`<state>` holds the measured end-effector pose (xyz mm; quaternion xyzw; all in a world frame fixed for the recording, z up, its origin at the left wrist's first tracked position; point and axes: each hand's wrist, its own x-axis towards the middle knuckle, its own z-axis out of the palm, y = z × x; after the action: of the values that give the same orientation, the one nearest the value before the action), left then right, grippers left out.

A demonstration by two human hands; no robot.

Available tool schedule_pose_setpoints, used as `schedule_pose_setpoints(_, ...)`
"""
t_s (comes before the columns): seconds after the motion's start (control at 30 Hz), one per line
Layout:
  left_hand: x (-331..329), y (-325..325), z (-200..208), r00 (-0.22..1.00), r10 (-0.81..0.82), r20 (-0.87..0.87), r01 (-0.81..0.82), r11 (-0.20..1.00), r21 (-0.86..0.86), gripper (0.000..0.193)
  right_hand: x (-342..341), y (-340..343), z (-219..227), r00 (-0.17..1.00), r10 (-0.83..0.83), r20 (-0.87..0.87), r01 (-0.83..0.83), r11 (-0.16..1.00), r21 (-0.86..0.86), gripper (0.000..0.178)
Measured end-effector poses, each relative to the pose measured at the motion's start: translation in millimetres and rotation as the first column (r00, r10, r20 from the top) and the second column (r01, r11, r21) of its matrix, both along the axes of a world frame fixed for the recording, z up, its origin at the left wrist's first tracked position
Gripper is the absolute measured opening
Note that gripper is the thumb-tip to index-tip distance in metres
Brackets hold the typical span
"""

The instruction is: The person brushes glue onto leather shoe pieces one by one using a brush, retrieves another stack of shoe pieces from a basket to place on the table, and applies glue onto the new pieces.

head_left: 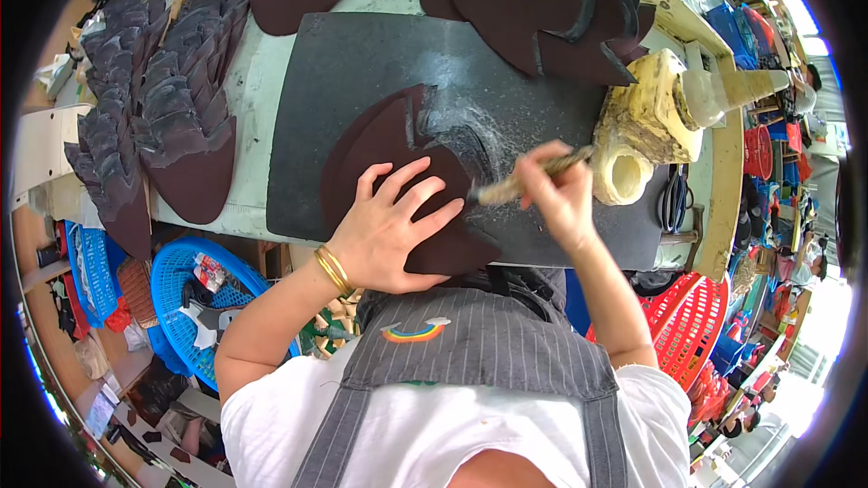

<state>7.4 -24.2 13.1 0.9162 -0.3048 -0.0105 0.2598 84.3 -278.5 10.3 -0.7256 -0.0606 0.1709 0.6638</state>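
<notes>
Spread flat, my left hand [398, 223] presses on a dark maroon cut piece [371, 145] that lies on a black work mat [348, 63]. My right hand [559, 192] is closed round the handle of a brush [503, 190]. The bristle end of the brush touches or hovers just over the curved inner edge of the piece, close to my left fingertips; I cannot tell which. Whitish smears mark the mat beside that edge. To the right of my right hand stands a glue-crusted yellowish container [646, 104] with a round open mouth.
Stacked maroon pieces [533, 9] lie at the mat's far right. Overlapping rows of similar pieces [185, 99] fill the left of the table. Dark-handled scissors [674, 201] rest at the right edge. A blue basket [176, 307] and a red basket [692, 325] stand below table level.
</notes>
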Motion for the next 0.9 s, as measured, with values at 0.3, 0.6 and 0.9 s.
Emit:
schedule_pose_setpoints(0.3,-7.0,-1.2,3.7,0.999,0.029,0.033,-0.03,0.999,0.022,0.077,-15.1,3.2,6.7,0.996,-0.073,-0.043,0.079,0.985,0.151,0.013)
schedule_pose_setpoints(0.6,-29.8,0.8,-6.2,0.988,0.114,0.108,-0.113,0.993,-0.015,0.067,51.5,83.4,46.2,0.942,0.307,0.139,-0.287,0.947,-0.144,0.022)
schedule_pose_setpoints(0.9,-29.7,3.8,-15.5,0.977,0.138,0.165,-0.112,0.981,-0.159,0.052,53.3,97.2,34.8,0.863,0.457,0.216,-0.336,0.838,-0.429,0.031)
